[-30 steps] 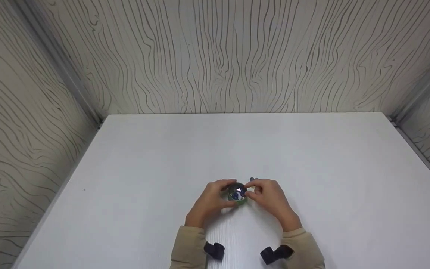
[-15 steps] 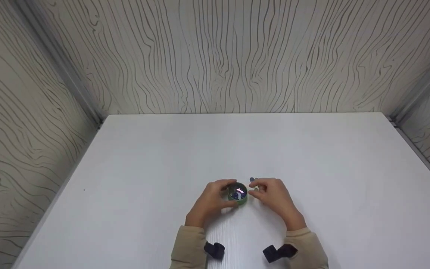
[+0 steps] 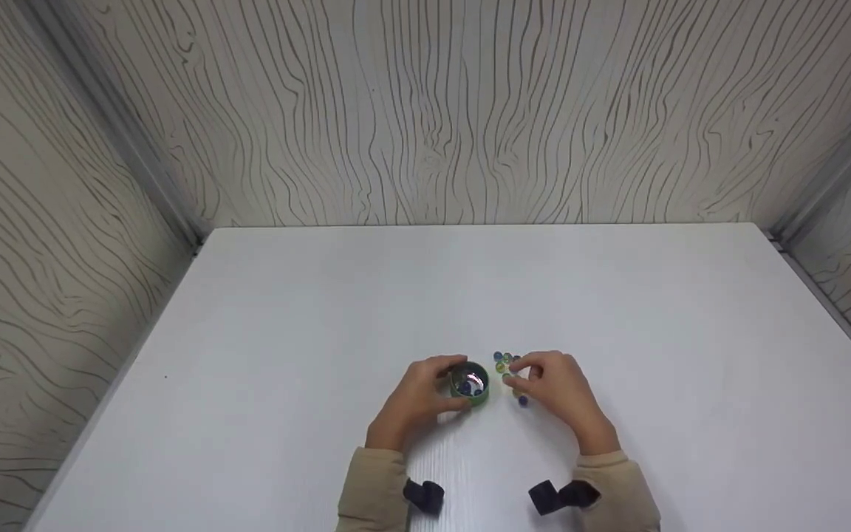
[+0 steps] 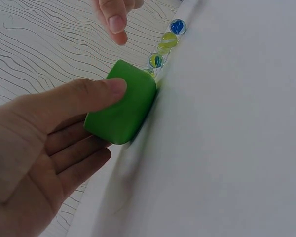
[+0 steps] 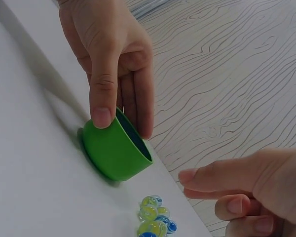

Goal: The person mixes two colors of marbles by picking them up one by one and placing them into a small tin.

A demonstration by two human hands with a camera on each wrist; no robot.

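Observation:
My left hand point(image 3: 418, 391) grips a small green cup point(image 3: 479, 399) standing on the white table, thumb on the near side and fingers on the far side. The cup's glossy inside holds a few dark blue marbles point(image 3: 465, 387). To its right lie several glass marbles point(image 5: 148, 212) with blue and yellow swirls. Right over them is my right hand point(image 3: 557, 386), thumb and forefinger stretched out with a gap between the tips and no marble seen there. The right wrist view shows its other fingers curled in. A lone dark blue marble point(image 3: 523, 400) lies below the right thumb.
The white table point(image 3: 285, 310) reaches back to a panel point(image 3: 425, 111) with a wood-grain pattern. Similar panels stand at the left and right sides. Dark wrist mounts point(image 3: 425, 496) stick out from both sleeves.
My right hand has drawn back rightward from the cup's rim to the marbles, and more of them show now. The left hand and the cup have stayed in place.

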